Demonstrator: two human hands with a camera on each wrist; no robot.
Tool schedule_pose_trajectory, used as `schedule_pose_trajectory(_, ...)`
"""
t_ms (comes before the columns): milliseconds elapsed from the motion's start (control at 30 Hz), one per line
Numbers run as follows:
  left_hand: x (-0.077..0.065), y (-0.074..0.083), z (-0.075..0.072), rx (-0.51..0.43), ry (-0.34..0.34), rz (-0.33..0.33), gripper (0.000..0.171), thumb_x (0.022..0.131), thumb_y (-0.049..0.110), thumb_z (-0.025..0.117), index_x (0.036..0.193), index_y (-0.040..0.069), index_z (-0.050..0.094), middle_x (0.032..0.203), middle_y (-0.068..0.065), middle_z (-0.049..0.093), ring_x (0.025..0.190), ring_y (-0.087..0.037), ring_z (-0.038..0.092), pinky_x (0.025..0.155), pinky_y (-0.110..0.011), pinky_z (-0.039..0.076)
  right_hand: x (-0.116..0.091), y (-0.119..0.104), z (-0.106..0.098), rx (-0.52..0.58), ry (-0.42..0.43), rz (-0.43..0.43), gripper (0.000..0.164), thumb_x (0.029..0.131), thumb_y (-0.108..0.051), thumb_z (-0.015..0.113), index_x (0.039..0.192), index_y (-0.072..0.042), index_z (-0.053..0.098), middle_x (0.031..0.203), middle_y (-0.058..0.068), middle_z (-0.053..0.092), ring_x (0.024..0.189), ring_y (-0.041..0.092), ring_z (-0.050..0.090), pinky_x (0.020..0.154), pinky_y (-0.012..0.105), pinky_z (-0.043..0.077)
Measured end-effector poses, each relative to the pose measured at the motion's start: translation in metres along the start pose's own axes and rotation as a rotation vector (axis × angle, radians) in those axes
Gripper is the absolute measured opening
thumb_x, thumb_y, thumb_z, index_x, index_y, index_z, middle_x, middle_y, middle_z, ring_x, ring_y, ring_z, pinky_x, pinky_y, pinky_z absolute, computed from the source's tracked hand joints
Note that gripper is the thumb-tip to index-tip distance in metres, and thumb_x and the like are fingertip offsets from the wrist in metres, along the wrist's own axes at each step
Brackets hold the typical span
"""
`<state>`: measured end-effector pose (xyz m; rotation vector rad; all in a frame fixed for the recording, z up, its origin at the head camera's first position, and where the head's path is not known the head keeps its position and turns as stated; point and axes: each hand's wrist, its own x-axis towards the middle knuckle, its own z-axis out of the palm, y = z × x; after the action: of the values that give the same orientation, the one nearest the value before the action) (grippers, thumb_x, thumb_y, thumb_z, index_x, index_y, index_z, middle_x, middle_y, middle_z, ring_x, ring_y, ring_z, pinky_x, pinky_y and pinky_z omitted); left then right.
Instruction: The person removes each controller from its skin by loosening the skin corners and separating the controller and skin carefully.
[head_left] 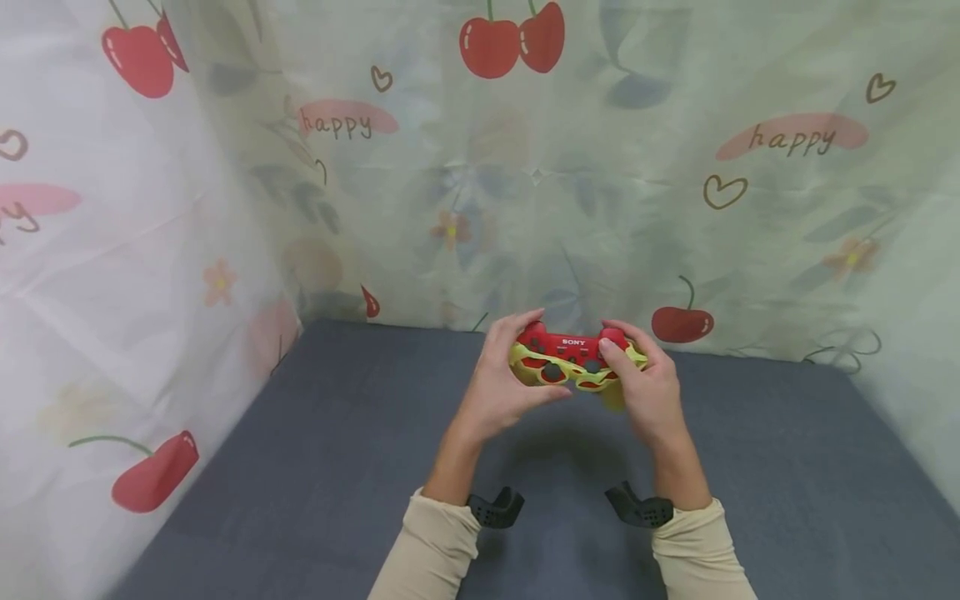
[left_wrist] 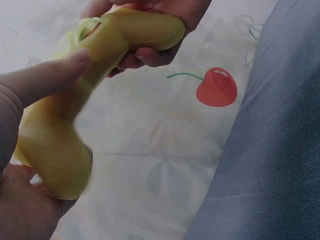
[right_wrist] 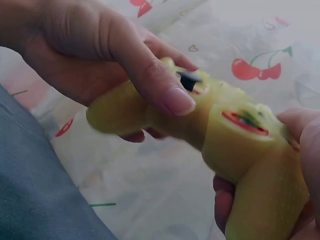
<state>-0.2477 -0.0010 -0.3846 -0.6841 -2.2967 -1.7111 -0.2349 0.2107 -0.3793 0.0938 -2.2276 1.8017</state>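
Both hands hold a red Sony game controller [head_left: 572, 343] up above the grey table, near its back edge. A soft yellow cover [left_wrist: 55, 150] wraps its grips and lower face, while the red upper part shows bare in the head view. My left hand [head_left: 498, 379] grips the left end, fingers at the top edge and thumb along the near side. Round the right end is my right hand [head_left: 654, 392], its thumb on the front near the cover's edge. In the right wrist view, the cover [right_wrist: 265, 180] has openings where red and black parts show.
The grey tabletop [head_left: 337, 467] lies beneath the hands. A white cloth [head_left: 540, 208] printed with cherries, hearts and "happy" hangs behind and at the sides. Black wrist mounts [head_left: 497, 508] stick out inward at the sleeves. Thin loops of cord or drawn line [head_left: 847, 350] show at the back right.
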Motion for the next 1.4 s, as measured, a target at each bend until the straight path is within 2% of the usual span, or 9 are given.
schedule_pose_trajectory(100, -0.002, 0.002, -0.002, 0.052, 0.044, 0.013, 0.079, 0.078, 0.029, 0.09, 0.146, 0.039, 0.05, 0.155, 0.004, 0.036, 0.141, -0.019, 0.034, 0.104, -0.045, 0.05, 0.0, 0.001, -0.001, -0.044, 0.033, 0.015, 0.049, 0.101, -0.042, 0.061, 0.145, -0.021, 0.056, 0.126, -0.002, 0.058, 0.107, 0.014, 0.059, 0.077, 0.018, 0.057)
schedule_pose_trajectory(233, -0.005, 0.005, -0.005, 0.14, 0.101, 0.041, 0.055, 0.08, 0.031, 0.088, 0.131, 0.029, 0.066, 0.14, 0.002, 0.048, 0.131, -0.021, 0.034, 0.1, -0.048, 0.045, -0.001, 0.003, -0.003, -0.077, 0.044, 0.037, 0.051, 0.1, -0.044, 0.062, 0.146, -0.022, 0.055, 0.131, 0.005, 0.056, 0.109, 0.019, 0.058, 0.076, 0.019, 0.058)
schedule_pose_trajectory(400, -0.004, 0.004, -0.008, 0.237, 0.051, 0.066, 0.037, 0.081, 0.03, 0.087, 0.114, 0.021, 0.073, 0.117, 0.003, 0.057, 0.114, -0.018, 0.04, 0.093, -0.042, 0.046, 0.0, 0.005, -0.003, -0.071, 0.031, 0.041, 0.052, 0.1, -0.043, 0.063, 0.146, -0.021, 0.055, 0.131, 0.006, 0.056, 0.107, 0.02, 0.058, 0.076, 0.02, 0.058)
schedule_pose_trajectory(600, -0.005, 0.003, -0.012, 0.4, -0.01, 0.062, 0.035, 0.081, 0.036, 0.085, 0.111, 0.023, 0.072, 0.112, 0.005, 0.056, 0.112, -0.018, 0.041, 0.088, -0.038, 0.05, 0.001, 0.007, -0.002, -0.072, 0.0, 0.008, 0.052, 0.1, -0.041, 0.064, 0.145, -0.017, 0.055, 0.131, 0.007, 0.056, 0.108, 0.02, 0.059, 0.077, 0.021, 0.059)
schedule_pose_trajectory(767, -0.005, 0.005, -0.015, 0.519, -0.061, 0.049, 0.032, 0.081, 0.041, 0.084, 0.101, 0.021, 0.07, 0.105, 0.002, 0.055, 0.106, -0.019, 0.039, 0.087, -0.036, 0.045, 0.002, 0.01, -0.001, -0.086, -0.009, -0.008, 0.051, 0.1, -0.04, 0.064, 0.144, -0.016, 0.057, 0.127, 0.005, 0.058, 0.103, 0.016, 0.061, 0.075, 0.022, 0.059)
schedule_pose_trajectory(1000, -0.004, 0.008, -0.017, 0.534, -0.094, 0.048, 0.029, 0.08, 0.04, 0.085, 0.095, 0.02, 0.069, 0.094, 0.004, 0.056, 0.094, -0.015, 0.039, 0.081, -0.031, 0.043, 0.004, 0.012, -0.001, -0.09, -0.013, 0.012, 0.05, 0.1, -0.04, 0.064, 0.143, -0.016, 0.057, 0.127, 0.007, 0.059, 0.1, 0.014, 0.062, 0.074, 0.023, 0.059)
schedule_pose_trajectory(1167, -0.003, 0.011, -0.016, 0.522, -0.1, 0.071, 0.03, 0.08, 0.036, 0.086, 0.102, 0.02, 0.071, 0.1, 0.004, 0.054, 0.096, -0.013, 0.04, 0.081, -0.03, 0.045, 0.004, 0.011, -0.002, -0.054, -0.019, 0.04, 0.049, 0.101, -0.039, 0.062, 0.144, -0.017, 0.056, 0.128, 0.005, 0.057, 0.103, 0.014, 0.06, 0.074, 0.023, 0.059)
schedule_pose_trajectory(1267, -0.003, 0.011, -0.015, 0.53, -0.105, 0.087, 0.031, 0.08, 0.034, 0.086, 0.103, 0.02, 0.072, 0.102, 0.003, 0.053, 0.097, -0.013, 0.041, 0.082, -0.031, 0.046, 0.005, 0.013, -0.003, -0.028, -0.046, 0.03, 0.048, 0.102, -0.037, 0.062, 0.144, -0.017, 0.054, 0.125, -0.001, 0.056, 0.102, 0.012, 0.062, 0.074, 0.024, 0.059)
schedule_pose_trajectory(1400, -0.003, 0.008, -0.014, 0.612, -0.129, 0.124, 0.028, 0.081, 0.036, 0.086, 0.097, 0.019, 0.071, 0.099, 0.003, 0.052, 0.097, -0.014, 0.039, 0.08, -0.029, 0.045, 0.007, 0.018, -0.004, -0.015, -0.125, 0.005, 0.047, 0.104, -0.034, 0.059, 0.146, -0.015, 0.051, 0.123, -0.004, 0.056, 0.098, 0.011, 0.065, 0.076, 0.025, 0.06)
